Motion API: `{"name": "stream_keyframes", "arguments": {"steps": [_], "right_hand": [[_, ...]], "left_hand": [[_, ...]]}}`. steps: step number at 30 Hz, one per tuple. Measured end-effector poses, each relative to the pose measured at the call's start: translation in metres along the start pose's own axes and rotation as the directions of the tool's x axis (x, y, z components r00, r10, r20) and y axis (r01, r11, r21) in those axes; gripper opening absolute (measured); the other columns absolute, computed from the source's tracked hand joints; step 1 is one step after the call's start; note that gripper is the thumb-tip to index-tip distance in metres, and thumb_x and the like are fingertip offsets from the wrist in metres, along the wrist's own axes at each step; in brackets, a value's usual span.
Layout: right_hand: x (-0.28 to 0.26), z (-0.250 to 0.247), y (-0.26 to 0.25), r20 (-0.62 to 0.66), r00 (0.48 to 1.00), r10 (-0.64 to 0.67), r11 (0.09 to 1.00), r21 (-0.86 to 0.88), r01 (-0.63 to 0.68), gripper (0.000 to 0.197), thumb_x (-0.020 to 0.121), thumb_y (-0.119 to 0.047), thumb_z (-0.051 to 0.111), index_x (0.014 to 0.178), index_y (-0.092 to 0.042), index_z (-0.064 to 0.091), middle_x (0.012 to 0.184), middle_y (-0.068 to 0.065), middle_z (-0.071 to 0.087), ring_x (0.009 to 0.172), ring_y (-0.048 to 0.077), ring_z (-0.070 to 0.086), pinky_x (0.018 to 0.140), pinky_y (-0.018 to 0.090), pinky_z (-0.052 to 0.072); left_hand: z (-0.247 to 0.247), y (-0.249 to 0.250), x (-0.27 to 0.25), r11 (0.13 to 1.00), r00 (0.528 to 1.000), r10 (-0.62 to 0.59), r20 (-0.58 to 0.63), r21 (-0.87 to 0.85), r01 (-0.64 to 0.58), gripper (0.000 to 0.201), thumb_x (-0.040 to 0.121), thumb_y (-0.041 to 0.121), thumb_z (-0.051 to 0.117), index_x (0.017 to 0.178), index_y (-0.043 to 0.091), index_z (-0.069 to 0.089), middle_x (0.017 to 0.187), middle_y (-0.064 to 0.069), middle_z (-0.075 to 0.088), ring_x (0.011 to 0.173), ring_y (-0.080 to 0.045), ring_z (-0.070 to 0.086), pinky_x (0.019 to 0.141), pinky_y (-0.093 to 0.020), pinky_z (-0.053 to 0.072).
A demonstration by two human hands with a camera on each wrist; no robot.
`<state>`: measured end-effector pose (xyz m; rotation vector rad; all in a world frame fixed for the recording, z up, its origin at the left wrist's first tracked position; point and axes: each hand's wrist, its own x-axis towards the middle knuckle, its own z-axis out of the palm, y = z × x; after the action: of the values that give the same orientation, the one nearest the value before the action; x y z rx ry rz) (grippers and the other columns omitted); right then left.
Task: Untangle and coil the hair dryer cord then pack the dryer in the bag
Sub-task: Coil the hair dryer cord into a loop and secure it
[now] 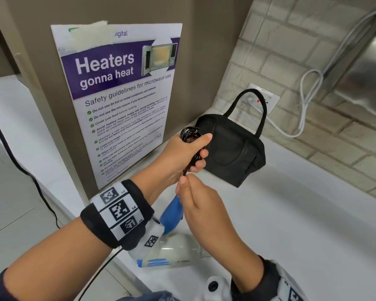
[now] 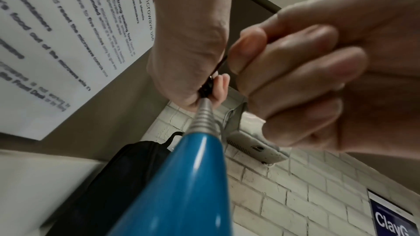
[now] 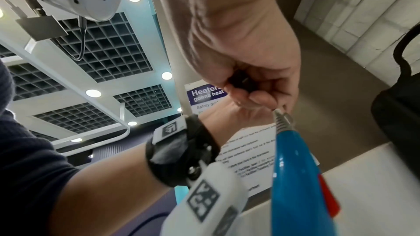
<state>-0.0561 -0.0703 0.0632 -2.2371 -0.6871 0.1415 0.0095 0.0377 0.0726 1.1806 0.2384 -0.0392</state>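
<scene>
My left hand (image 1: pixel 189 153) grips a bundle of coiled black cord (image 1: pixel 189 132) in front of the black bag (image 1: pixel 232 148). Just below it, my right hand (image 1: pixel 195 196) pinches the cord with curled fingers, close to where it leaves the hair dryer (image 1: pixel 174 211). The dryer's blue handle (image 2: pixel 181 186) points up at both hands, and its grey strain relief (image 2: pixel 203 114) ends at my left hand (image 2: pixel 188 51). Its white barrel (image 1: pixel 172 250) lies low over the counter. The bag stands upright with its handle up; I cannot see its opening.
The white counter (image 1: pixel 291 213) stretches to the right of the bag. A microwave safety poster (image 1: pixel 117 94) leans on the wall to the left. Behind the bag are a wall socket (image 1: pixel 267 98) and a looped white cable (image 1: pixel 308 94). A black cable (image 1: pixel 20 166) runs down the left.
</scene>
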Motion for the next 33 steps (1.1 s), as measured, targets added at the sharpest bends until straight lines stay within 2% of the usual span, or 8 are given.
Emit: {"name": "stream_keyframes", "arguments": {"steps": [3, 6, 11, 16, 20, 23, 27, 33], "right_hand": [[0.008, -0.016, 0.006, 0.058, 0.995, 0.086, 0.994, 0.060, -0.089, 0.035, 0.099, -0.041, 0.031, 0.089, -0.022, 0.059, 0.067, -0.014, 0.057, 0.069, 0.003, 0.055, 0.070, 0.024, 0.043], [0.016, -0.037, 0.017, 0.000, 0.992, 0.128, 0.990, 0.059, -0.128, 0.045, 0.097, -0.046, 0.032, 0.088, -0.020, 0.067, 0.084, -0.005, 0.068, 0.083, 0.010, 0.063, 0.082, 0.033, 0.049], [0.028, -0.051, 0.032, -0.210, 0.968, 0.137, 0.990, 0.007, -0.139, 0.027, 0.092, -0.047, 0.047, 0.101, -0.026, 0.062, 0.100, -0.005, 0.062, 0.088, 0.008, 0.060, 0.079, 0.031, 0.052], [0.039, -0.051, 0.028, -0.129, 0.969, 0.211, 0.955, 0.240, -0.176, 0.025, 0.090, -0.040, 0.055, 0.113, -0.030, 0.056, 0.111, -0.007, 0.058, 0.092, 0.011, 0.061, 0.074, 0.024, 0.048], [0.048, -0.050, 0.029, -0.050, 0.973, 0.226, 0.908, 0.371, -0.192, 0.017, 0.093, -0.035, 0.053, 0.104, -0.024, 0.062, 0.095, -0.008, 0.064, 0.080, 0.007, 0.057, 0.069, 0.024, 0.045], [0.052, -0.051, 0.035, -0.028, 0.972, 0.234, 0.879, 0.434, -0.199, 0.019, 0.092, -0.032, 0.056, 0.100, -0.017, 0.064, 0.085, -0.008, 0.064, 0.070, 0.004, 0.053, 0.068, 0.024, 0.046], [0.054, -0.050, 0.040, 0.054, 0.971, 0.231, 0.741, 0.637, -0.212, 0.025, 0.093, -0.024, 0.056, 0.106, -0.004, 0.063, 0.092, 0.004, 0.065, 0.062, 0.005, 0.047, 0.058, 0.019, 0.043], [0.054, -0.049, 0.042, 0.081, 0.971, 0.226, 0.625, 0.753, -0.208, 0.014, 0.093, -0.016, 0.054, 0.090, -0.009, 0.066, 0.079, 0.000, 0.064, 0.056, 0.004, 0.044, 0.052, 0.014, 0.041]], "left_hand": [[-0.003, 0.006, -0.001, 0.999, 0.999, -0.029, 0.037, 0.026, 0.028, 0.025, 0.087, 0.038, 0.062, 0.085, 0.013, 0.058, 0.067, -0.003, 0.067, 0.048, -0.015, 0.061, 0.042, -0.019, 0.043], [-0.007, 0.006, 0.000, 0.996, 0.998, -0.026, 0.060, 0.087, 0.021, 0.044, 0.083, 0.054, 0.056, 0.095, 0.012, 0.059, 0.083, -0.004, 0.069, 0.069, -0.020, 0.071, 0.058, -0.026, 0.056], [-0.009, -0.001, 0.002, 0.991, 0.997, 0.069, 0.036, 0.110, -0.073, 0.054, 0.064, 0.067, 0.054, 0.070, 0.013, 0.050, 0.059, 0.004, 0.062, 0.066, -0.014, 0.065, 0.090, -0.040, 0.054], [-0.008, -0.001, -0.005, 0.965, 0.987, 0.127, 0.103, 0.218, -0.147, 0.053, 0.067, 0.069, 0.044, 0.059, 0.017, 0.038, 0.060, -0.001, 0.037, 0.065, -0.018, 0.040, 0.081, -0.034, 0.042], [-0.008, -0.001, -0.007, 0.972, 0.983, 0.110, 0.146, 0.192, -0.137, 0.052, 0.067, 0.070, 0.042, 0.061, 0.018, 0.043, 0.057, 0.005, 0.042, 0.062, -0.012, 0.043, 0.077, -0.027, 0.042], [-0.012, -0.002, -0.005, 0.968, 0.981, 0.113, 0.157, 0.207, -0.144, 0.048, 0.082, 0.063, 0.047, 0.060, 0.021, 0.046, 0.060, 0.007, 0.045, 0.067, -0.014, 0.044, 0.078, -0.028, 0.039], [-0.018, 0.002, -0.004, 0.986, 0.976, 0.062, 0.211, 0.138, -0.092, 0.038, 0.094, 0.046, 0.044, 0.066, 0.021, 0.049, 0.062, 0.006, 0.045, 0.072, -0.016, 0.044, 0.083, -0.031, 0.036], [-0.017, 0.003, -0.004, 1.000, 0.961, 0.017, 0.274, -0.001, -0.018, 0.038, 0.100, 0.036, 0.036, 0.066, 0.019, 0.044, 0.055, 0.007, 0.037, 0.063, -0.011, 0.047, 0.072, -0.022, 0.040]]}}
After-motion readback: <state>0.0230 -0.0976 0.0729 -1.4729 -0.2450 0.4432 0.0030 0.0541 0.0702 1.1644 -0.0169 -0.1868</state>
